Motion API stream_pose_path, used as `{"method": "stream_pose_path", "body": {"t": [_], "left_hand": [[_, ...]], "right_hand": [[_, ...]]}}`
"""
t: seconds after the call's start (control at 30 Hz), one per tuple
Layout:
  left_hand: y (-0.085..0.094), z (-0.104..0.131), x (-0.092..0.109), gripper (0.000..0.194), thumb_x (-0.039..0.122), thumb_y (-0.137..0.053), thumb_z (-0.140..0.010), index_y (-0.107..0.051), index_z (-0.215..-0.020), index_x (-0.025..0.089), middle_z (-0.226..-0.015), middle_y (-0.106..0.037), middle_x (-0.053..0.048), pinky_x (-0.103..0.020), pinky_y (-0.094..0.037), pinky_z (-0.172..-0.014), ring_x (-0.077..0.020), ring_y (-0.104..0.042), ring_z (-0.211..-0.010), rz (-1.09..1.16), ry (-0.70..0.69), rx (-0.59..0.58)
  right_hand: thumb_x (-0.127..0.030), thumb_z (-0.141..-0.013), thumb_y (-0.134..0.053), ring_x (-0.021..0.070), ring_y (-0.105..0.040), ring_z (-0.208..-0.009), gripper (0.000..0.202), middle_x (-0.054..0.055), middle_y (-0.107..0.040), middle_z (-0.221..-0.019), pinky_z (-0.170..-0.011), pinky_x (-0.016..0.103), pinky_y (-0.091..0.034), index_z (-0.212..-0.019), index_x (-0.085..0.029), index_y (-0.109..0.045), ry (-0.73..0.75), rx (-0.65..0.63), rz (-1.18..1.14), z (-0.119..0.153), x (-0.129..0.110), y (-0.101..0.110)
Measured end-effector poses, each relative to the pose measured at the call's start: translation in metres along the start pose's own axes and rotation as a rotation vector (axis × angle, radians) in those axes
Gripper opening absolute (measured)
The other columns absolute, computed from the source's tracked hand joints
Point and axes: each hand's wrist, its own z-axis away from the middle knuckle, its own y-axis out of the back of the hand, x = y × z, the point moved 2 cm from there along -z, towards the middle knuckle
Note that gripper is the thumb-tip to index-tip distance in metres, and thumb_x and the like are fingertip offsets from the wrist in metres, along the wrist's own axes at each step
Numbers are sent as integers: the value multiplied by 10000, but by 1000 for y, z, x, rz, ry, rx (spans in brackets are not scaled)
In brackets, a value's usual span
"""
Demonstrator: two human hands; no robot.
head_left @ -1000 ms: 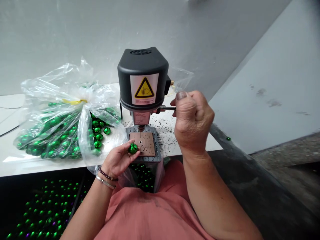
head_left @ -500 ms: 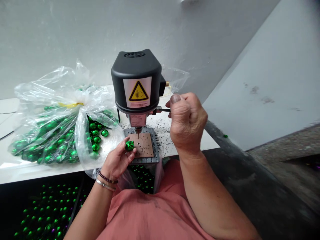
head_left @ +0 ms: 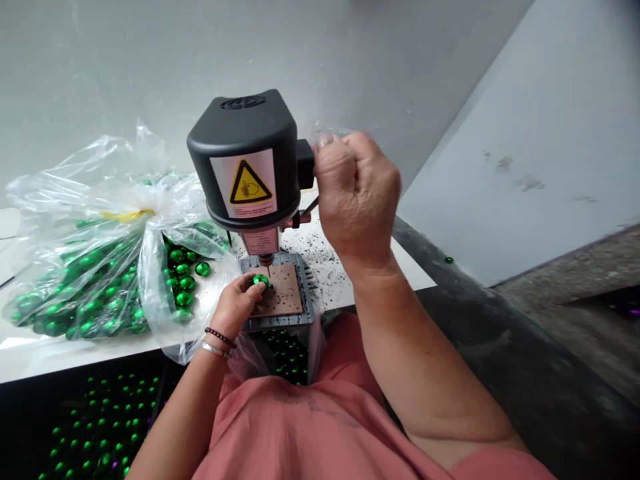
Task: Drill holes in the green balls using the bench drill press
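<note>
My left hand (head_left: 235, 303) pinches a shiny green ball (head_left: 260, 279) over the brown board (head_left: 287, 287) on the base of a small bench drill press (head_left: 243, 143). The drill bit (head_left: 269, 271) points down just beside the ball; whether they touch I cannot tell. Raised at the machine's right side, my right hand (head_left: 357, 197) is closed round the drill press lever (head_left: 312, 207), whose outer end is hidden in the fist. A yellow warning label (head_left: 250, 183) is on the black motor cover.
Left of the machine, a clear plastic bag (head_left: 100, 267) full of green balls lies on the white table (head_left: 220, 280), with loose balls (head_left: 202, 269) at its mouth. Dark shavings (head_left: 325, 260) litter the tabletop. Below the front edge, a dark container holds many green balls (head_left: 103, 421).
My left hand has brought the ball up beside the bit, fingers now closed tighter on it. My right hand has risen with the lever. The view has shifted slightly.
</note>
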Motion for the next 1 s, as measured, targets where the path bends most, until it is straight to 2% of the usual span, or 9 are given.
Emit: {"method": "stream_pose_path", "body": {"t": [0.1, 0.2, 0.3, 0.4, 0.5, 0.7, 0.83, 1.0], "left_hand": [[-4, -4, -1, 345, 279, -602, -683, -615, -1007, 160, -632, -594, 19, -179, -401, -462, -84, -516, -539, -27, 29, -5], [-7, -9, -8, 386, 260, -604, -681, -588, -1059, 186, -782, -660, -5, -218, -470, -541, -113, -591, -625, 20, 57, -44], [-7, -13, -10, 399, 289, -606, -684, -590, -1073, 200, -855, -678, -10, -254, -494, -632, -147, -624, -722, -85, -24, -44], [-7, -13, -5, 402, 308, -606, -689, -608, -1073, 187, -896, -682, -20, -270, -478, -732, -170, -619, -815, -354, -114, 27], [-10, -13, 2, 411, 294, -616, -682, -611, -1078, 182, -1041, -651, -48, -291, -443, -834, -180, -594, -913, -558, -199, 51], [-14, -17, 2, 354, 297, -615, -685, -630, -1026, 199, -1049, -648, -34, -292, -424, -878, -174, -580, -961, -609, -275, -31], [-13, -18, -1, 399, 304, -615, -689, -615, -1065, 172, -1110, -625, -62, -298, -403, -915, -184, -564, -1012, -607, -283, -23], [-13, -19, -5, 383, 289, -617, -691, -625, -1056, 171, -1091, -633, -60, -301, -378, -950, -183, -553, -1032, -590, -313, -24]], "right_hand": [[-395, -812, -449, 50, -246, -511, 385, -48, -259, -517, -522, 216, -236, -548, -187, -262, -44, -7, 33, -15, 5, -9], [-392, -807, -470, 46, -226, -508, 412, -53, -232, -516, -509, 206, -235, -535, -188, -237, -116, -33, 75, -27, 10, -19], [-401, -803, -472, 42, -218, -507, 426, -51, -220, -524, -502, 197, -234, -530, -187, -225, -163, -42, 76, -33, 14, -25], [-416, -803, -460, 38, -245, -502, 416, -44, -240, -538, -508, 193, -252, -540, -185, -234, -142, -29, 22, -32, 16, -27], [-416, -800, -463, 39, -258, -496, 408, -40, -255, -538, -512, 198, -267, -550, -186, -236, -130, -23, -32, -30, 17, -26], [-393, -806, -461, 45, -240, -503, 401, -44, -236, -529, -512, 212, -265, -545, -186, -238, -139, -68, -31, -30, 16, -22], [-385, -802, -466, 46, -240, -512, 367, -50, -248, -529, -513, 217, -271, -569, -189, -261, -47, -56, -89, -20, 8, -12], [-327, -834, -393, 30, -293, -490, 238, -53, -300, -545, -518, 198, -310, -641, -190, -370, 148, -13, -37, 18, 4, 8]]}}
